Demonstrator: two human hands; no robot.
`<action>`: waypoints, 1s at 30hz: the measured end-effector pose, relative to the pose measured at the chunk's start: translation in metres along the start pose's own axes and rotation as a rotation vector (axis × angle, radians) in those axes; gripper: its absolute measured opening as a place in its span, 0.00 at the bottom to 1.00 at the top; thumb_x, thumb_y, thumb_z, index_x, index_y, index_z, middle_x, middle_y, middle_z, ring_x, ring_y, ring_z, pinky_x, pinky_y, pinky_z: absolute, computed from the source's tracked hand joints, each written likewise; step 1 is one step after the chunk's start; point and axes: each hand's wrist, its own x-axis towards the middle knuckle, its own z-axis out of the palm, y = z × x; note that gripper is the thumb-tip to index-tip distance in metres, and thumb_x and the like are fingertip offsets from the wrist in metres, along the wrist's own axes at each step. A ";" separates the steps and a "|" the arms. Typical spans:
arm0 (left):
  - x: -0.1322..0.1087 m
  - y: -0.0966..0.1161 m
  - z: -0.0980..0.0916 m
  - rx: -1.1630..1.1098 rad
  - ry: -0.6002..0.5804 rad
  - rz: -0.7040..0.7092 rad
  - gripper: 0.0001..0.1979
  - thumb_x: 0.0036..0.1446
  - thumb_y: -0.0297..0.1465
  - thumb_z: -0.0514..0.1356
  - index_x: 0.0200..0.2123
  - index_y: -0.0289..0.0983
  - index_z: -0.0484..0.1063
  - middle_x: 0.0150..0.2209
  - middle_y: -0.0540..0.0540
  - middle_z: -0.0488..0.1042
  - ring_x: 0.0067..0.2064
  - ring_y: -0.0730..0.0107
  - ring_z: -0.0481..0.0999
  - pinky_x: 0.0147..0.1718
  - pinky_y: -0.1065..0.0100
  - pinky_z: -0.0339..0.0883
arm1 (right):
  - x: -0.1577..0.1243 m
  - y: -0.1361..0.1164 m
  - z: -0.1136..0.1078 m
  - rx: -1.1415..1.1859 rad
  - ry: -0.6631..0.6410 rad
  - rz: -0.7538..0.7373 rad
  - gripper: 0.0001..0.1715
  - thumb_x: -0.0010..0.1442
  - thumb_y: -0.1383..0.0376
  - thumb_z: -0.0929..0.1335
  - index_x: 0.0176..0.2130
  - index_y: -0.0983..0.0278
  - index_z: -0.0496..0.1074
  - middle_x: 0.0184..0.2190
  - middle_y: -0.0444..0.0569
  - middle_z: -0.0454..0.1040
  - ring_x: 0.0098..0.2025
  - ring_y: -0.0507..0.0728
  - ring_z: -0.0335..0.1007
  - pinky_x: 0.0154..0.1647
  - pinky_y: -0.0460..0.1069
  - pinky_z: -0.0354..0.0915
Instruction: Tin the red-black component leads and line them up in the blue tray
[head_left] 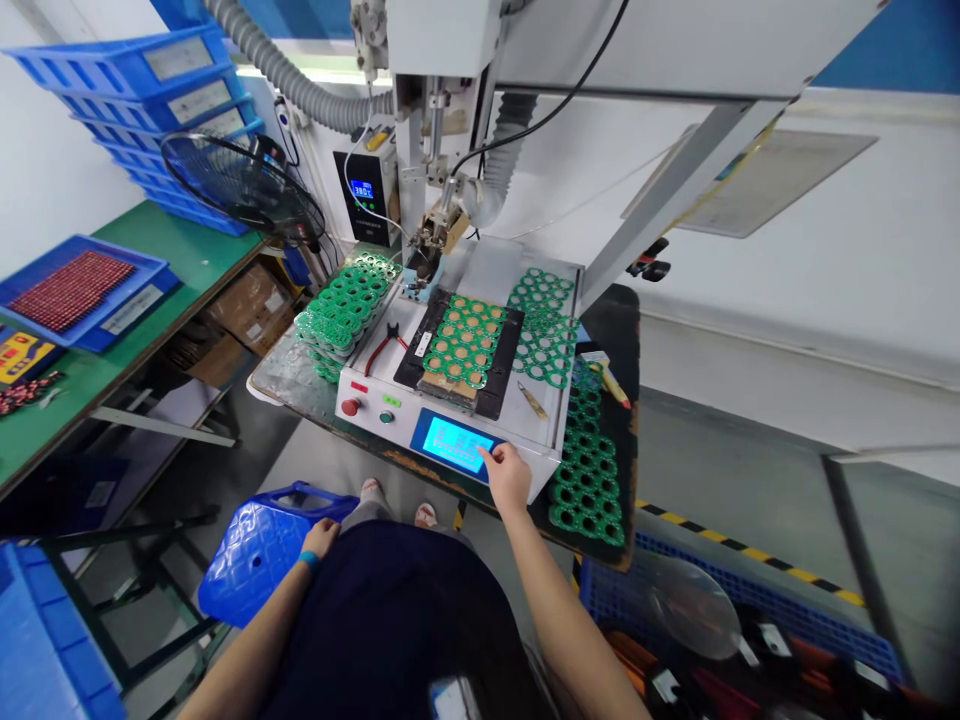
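Observation:
My right hand (510, 474) is at the lit blue touchscreen (454, 443) on the machine's front. A fingertip meets the screen's right part, the other fingers are curled, and no object shows in them. Low beside my body, my left hand (321, 539) rests near the blue stool (259, 560), loosely open and holding nothing visible. On the machine bed, a green circuit board (469, 340) with round openings lies on a black fixture (508, 360). The soldering head (429, 250) stands above and left of this board.
Green boards are stacked at left (345, 310), with more boards (589, 480) at right. Red-handled cutters (386, 345) and tweezers (532, 400) lie on the machine. A fan (247, 185) and blue crates (161, 100) stand at left. A blue basket (750, 590) sits on the floor at right.

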 end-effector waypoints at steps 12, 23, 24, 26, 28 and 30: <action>0.005 0.000 0.008 -0.012 -0.040 -0.058 0.13 0.61 0.36 0.56 0.42 0.33 0.71 0.43 0.45 0.74 0.46 0.64 0.74 0.46 0.57 0.69 | 0.000 0.004 -0.008 0.184 0.052 -0.012 0.21 0.62 0.51 0.63 0.32 0.66 0.69 0.24 0.41 0.69 0.22 0.49 0.65 0.26 0.47 0.65; 0.014 0.001 0.015 -0.027 -0.014 -0.083 0.10 0.60 0.35 0.57 0.40 0.35 0.71 0.42 0.47 0.75 0.46 0.64 0.74 0.47 0.60 0.68 | 0.004 0.002 -0.017 0.218 0.056 -0.007 0.29 0.51 0.37 0.60 0.22 0.58 0.57 0.14 0.43 0.68 0.17 0.57 0.65 0.21 0.49 0.55; 0.015 0.001 0.016 -0.026 -0.015 -0.083 0.10 0.60 0.35 0.57 0.40 0.35 0.72 0.42 0.47 0.75 0.46 0.64 0.74 0.47 0.60 0.68 | 0.004 0.002 -0.017 0.215 0.053 0.000 0.29 0.50 0.37 0.59 0.22 0.58 0.56 0.14 0.43 0.68 0.17 0.57 0.65 0.21 0.49 0.55; 0.017 0.001 0.017 -0.026 -0.015 -0.084 0.09 0.61 0.35 0.57 0.40 0.36 0.72 0.42 0.46 0.75 0.46 0.65 0.74 0.47 0.60 0.68 | 0.005 0.003 -0.017 0.212 0.048 0.015 0.28 0.50 0.37 0.60 0.22 0.57 0.56 0.14 0.44 0.69 0.17 0.58 0.65 0.21 0.49 0.55; 0.019 0.002 0.018 -0.029 -0.016 -0.088 0.09 0.61 0.35 0.56 0.40 0.36 0.72 0.42 0.46 0.75 0.46 0.65 0.74 0.47 0.60 0.68 | 0.005 0.003 -0.016 0.211 0.045 0.030 0.28 0.50 0.37 0.60 0.22 0.57 0.56 0.15 0.45 0.70 0.18 0.58 0.66 0.21 0.50 0.55; 0.020 0.002 0.019 -0.032 -0.017 -0.092 0.09 0.61 0.35 0.57 0.40 0.36 0.72 0.42 0.47 0.75 0.46 0.65 0.74 0.47 0.60 0.68 | 0.005 0.004 -0.015 0.213 0.040 0.043 0.28 0.49 0.38 0.60 0.21 0.57 0.56 0.16 0.46 0.71 0.19 0.59 0.67 0.21 0.50 0.56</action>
